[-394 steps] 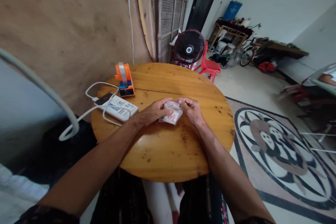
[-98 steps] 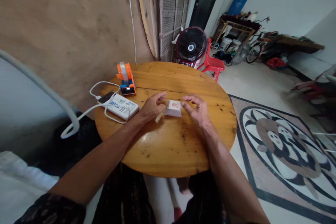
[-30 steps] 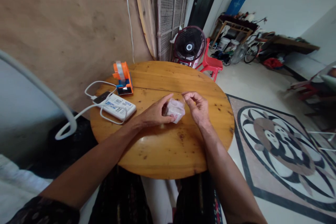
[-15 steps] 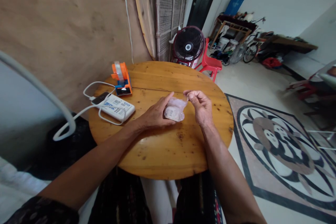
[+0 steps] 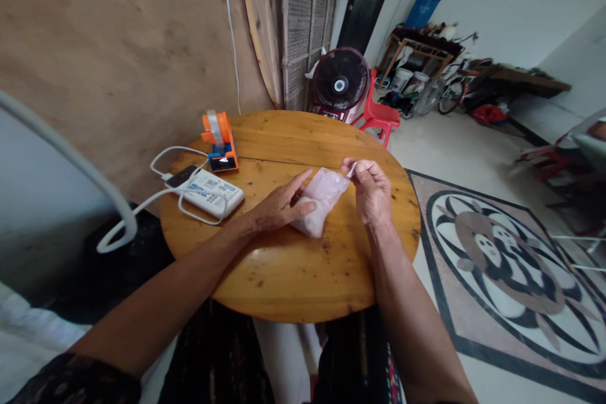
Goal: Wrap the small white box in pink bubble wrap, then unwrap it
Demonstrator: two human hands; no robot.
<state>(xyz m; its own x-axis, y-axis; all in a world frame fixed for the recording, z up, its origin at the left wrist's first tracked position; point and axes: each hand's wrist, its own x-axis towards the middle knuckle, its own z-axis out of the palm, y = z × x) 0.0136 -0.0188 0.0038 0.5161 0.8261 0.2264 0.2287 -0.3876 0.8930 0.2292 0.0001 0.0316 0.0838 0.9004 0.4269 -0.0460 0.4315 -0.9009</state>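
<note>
A pinkish, translucent plastic bag (image 5: 322,196) lies slantwise on the round wooden table (image 5: 284,290). Its lower end bulges with pale contents that I cannot make out. My left hand (image 5: 279,207) holds the bag from the left, its thumb pressed over the bulging part and its fingers along the far side. Just past the bag's upper right end, my right hand (image 5: 372,189) is closed in a pinch on a small white strip (image 5: 351,170). Whether this strip is joined to the bag is hard to tell.
On the table's left lie a white power bank (image 5: 213,194) with white cables and an orange-and-blue tape dispenser (image 5: 221,139). A fan (image 5: 339,82) and a red chair (image 5: 381,115) stand behind the table. A thick white tube (image 5: 71,164) crosses the left side.
The bag has unfolded into a longer shape and turned on the table. My right hand has drawn a little to the right with the white strip. My left thumb has come down onto the bag.
</note>
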